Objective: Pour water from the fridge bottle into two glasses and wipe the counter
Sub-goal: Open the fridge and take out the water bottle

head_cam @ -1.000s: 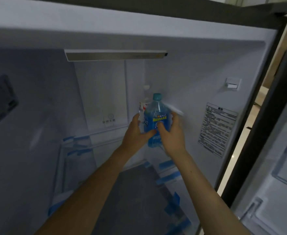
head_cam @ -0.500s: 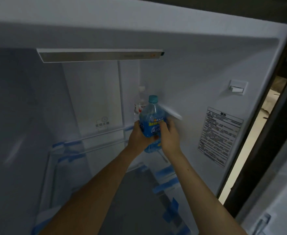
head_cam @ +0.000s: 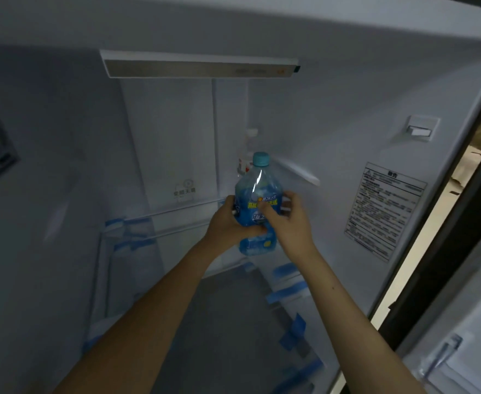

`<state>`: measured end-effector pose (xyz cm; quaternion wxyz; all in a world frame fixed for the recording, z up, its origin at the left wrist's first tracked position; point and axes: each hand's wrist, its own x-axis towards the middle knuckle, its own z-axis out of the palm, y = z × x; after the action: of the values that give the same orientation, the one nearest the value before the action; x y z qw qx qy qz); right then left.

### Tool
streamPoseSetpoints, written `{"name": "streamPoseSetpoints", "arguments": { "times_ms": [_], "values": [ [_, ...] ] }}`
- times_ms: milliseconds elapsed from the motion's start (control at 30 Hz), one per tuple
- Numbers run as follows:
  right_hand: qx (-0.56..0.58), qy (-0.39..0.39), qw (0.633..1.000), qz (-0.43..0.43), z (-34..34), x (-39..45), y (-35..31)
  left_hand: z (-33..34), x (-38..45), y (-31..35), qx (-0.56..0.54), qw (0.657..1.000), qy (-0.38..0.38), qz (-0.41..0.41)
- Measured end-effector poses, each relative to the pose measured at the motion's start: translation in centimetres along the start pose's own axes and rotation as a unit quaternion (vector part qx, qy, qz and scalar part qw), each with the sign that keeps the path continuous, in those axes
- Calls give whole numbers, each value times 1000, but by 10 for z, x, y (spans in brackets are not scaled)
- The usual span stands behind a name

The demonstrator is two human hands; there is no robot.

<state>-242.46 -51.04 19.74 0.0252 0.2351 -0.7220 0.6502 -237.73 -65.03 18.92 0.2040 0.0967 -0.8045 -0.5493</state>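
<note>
Both hands' grip, left hand (head_cam: 228, 223) and right hand (head_cam: 289, 220), wrapped around upright bottle (head_cam: 257, 200) between them.

bottle (head_cam: 257, 206) in fridge (head_cam: 347, 89) | between left hand (head_cam: 228, 223), right hand (head_cam: 289, 220)

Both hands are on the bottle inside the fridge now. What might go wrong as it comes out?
1. The right hand looks loosely set on the blue-labelled bottle, while the left hand wraps it from below; if the plastic is wet or cold it could slip.
2. Another small bottle stands close behind, so a hasty pull might knock it over.
3. The cap is on; whether it is tight cannot be told, so tilting may leak.
</note>
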Motion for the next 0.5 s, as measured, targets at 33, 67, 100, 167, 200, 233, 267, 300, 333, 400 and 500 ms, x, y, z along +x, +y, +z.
{"name": "streamPoseSetpoints", "arguments": {
  "times_ms": [33,67,100,167,200,233,267,300,333,400,500],
  "values": [
    [4,-16,1000,-8,-2,-1,0,-3,-3,0,2,1000,-12,0],
    [18,-36,999,-10,-3,-2,-2,-7,-8,0,3,1000,-24,0],
    [38,-61,997,-7,-3,-3,-3,-11,-12,0,4,999,-33,0],
    [82,-113,990,9,-4,-4,-4,-18,-18,-2,3,999,-49,-3],
    [95,-136,986,12,-3,-5,-4,-22,-22,-4,1,998,-59,-7],
    [93,-155,983,12,-3,-5,-4,-25,-25,-5,-1,998,-69,-8],
    [87,-174,981,11,-1,-5,-5,-28,-28,-6,-3,997,-77,-9],
    [78,-186,979,10,1,-5,-5,-30,-32,-7,-9,996,-83,-10],
    [75,-189,979,6,3,-6,-4,-31,-35,-8,-16,996,-89,-11],
    [76,-171,982,3,7,-11,-2,-32,-42,-8,-33,995,-92,-11],
    [77,-118,990,-5,9,-23,1,-31,-56,-7,-26,998,-61,-3]
  ]
}}
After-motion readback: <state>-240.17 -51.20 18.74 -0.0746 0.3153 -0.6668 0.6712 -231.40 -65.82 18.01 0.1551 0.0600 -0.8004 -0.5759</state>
